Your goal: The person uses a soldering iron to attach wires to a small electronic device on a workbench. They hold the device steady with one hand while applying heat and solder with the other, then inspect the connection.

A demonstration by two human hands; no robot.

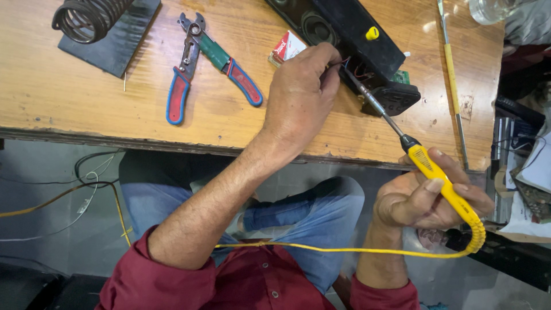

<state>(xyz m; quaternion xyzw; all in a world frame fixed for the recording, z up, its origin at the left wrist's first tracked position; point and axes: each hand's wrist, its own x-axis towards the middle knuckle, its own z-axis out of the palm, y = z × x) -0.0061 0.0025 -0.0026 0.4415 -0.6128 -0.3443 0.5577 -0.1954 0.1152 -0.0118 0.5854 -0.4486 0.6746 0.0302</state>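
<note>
A wooden table (86,109) was seen across the upper part of the view, and its front edge was worn and chipped. Below the edge, blue jeans (310,212) and a dark red shirt (252,281) were visible. On the far side of the table a long black device (350,28) was laid, with a round speaker opening and a small yellow knob on it, and a black end part (396,97) with thin wires was found at its near end. At the top left a coiled metal stand (86,20) was placed on a dark plate. Between the stand and the device, a wire stripper (201,63) with red and blue handles was laid open on the wood. A thin long rod (453,86) with a yellow middle was laid near the right edge. A yellow soldering iron (442,183) was gripped by the right hand (422,198), the fingers being closed around the handle, and its metal tip was directed to the wires at the end part. A yellow cord (344,250) was led from the handle across the lap. The left hand (298,97) was rested on the table, and something thin at the wires was pinched between its fingertips; what exactly was pinched could not be told. A small red and white box (287,46) was seen just behind this hand.
</note>
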